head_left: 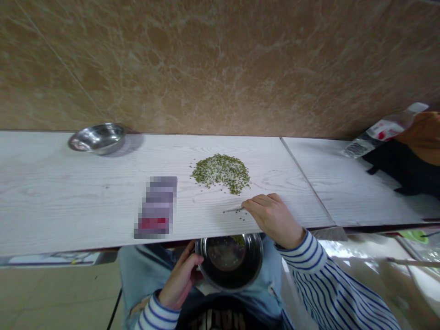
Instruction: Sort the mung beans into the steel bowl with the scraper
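Note:
Small green beans [222,170] lie spread in a rough patch on the white tabletop. Several dark grains sit apart from it, close to the front edge. My right hand [270,215] rests low over the table by these loose grains, its fingers closed on a thin metal tool [233,209] that points left; its exact kind is hard to make out. Below the table edge, my left hand [184,277] grips the left rim of a steel bowl [256,270] on my lap. Some green beans show at the bowl's far side, partly hidden by the table edge.
Another steel bowl [98,139] stands at the back left, near the marble-patterned wall [220,64]. A blurred-out flat rectangular object [156,206] lies left of the beans. On the right are a plastic bottle [381,133] and dark cloth [405,160]. A seam [305,178] crosses the tabletop.

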### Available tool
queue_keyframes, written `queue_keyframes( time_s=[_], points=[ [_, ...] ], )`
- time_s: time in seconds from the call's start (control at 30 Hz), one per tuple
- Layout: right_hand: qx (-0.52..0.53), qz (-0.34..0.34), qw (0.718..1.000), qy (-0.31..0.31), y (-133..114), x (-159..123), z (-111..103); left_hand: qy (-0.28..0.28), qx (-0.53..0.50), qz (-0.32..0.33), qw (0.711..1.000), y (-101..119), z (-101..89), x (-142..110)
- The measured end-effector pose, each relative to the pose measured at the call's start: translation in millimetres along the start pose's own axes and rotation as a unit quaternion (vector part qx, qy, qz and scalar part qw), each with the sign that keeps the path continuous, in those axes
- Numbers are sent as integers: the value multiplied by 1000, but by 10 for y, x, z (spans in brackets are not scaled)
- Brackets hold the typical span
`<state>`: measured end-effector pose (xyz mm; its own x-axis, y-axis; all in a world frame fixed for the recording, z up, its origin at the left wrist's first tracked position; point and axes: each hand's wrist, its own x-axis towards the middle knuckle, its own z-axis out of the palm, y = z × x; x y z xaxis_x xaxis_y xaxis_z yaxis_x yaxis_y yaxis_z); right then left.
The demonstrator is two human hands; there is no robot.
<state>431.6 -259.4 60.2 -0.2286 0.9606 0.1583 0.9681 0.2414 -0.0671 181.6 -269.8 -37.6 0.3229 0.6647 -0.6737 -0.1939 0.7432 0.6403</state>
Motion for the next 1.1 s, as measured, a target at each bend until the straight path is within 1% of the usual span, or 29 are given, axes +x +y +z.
queue_keyframes(
  time_s=[0.1, 0.23, 0.37, 0.53, 0.7, 0.8, 0.93, 1.03, 1.1],
  points=[
    [1, 17, 1000, 17, 47, -79, -30, -17, 1, -2, 1000, 8, 18, -3],
    [-31, 76, 996, 36, 92, -174, -19, -25, 0, -10, 1000, -12, 62, 8],
    [-54, 102, 993, 33, 13, -235, 15, -33, -2, -12, 999, -35, 126, -10],
    [-62, 104, 992, 37, -192, -249, 65, -34, -5, -15, 999, -57, 134, -40],
    [-54, 99, 993, 42, -393, -251, 91, -49, -15, -15, 999, -71, 118, -49],
    [-38, 86, 995, 35, -472, -274, 77, -37, -28, -18, 999, -53, 126, -68],
    [-27, 80, 995, 44, -455, -258, 53, -43, -27, -11, 999, -29, 110, -92],
    [-30, 84, 995, 53, -376, -176, 60, -50, -24, -1, 998, -22, 74, -105],
    [-26, 75, 996, 46, -336, -111, 78, -47, -24, 2, 999, -14, 45, -112]
  ],
)
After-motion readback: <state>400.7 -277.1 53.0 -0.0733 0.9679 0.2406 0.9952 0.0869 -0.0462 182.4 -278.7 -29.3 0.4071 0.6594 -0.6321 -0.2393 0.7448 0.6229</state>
